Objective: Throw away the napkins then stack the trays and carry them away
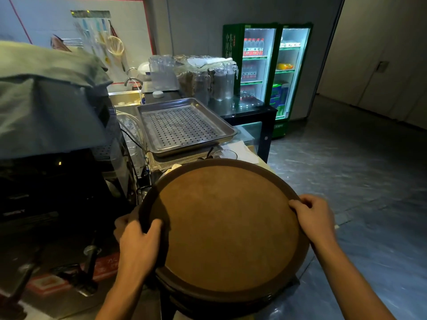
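A stack of round brown trays (226,227) fills the lower middle of the head view, its top tray bare. More rims show beneath its near edge. My left hand (136,241) grips the stack's left rim, thumb on top. My right hand (314,218) grips the right rim, fingers curled over the edge. No napkins lie on the top tray. What the stack rests on is hidden under it.
A perforated metal tray (184,125) sits on the counter just beyond the stack, with glass jars (217,82) behind it. A dark coffee machine (53,176) stands at left. Two lit drink fridges (265,72) stand at the back. Grey floor (358,172) stretches to the right.
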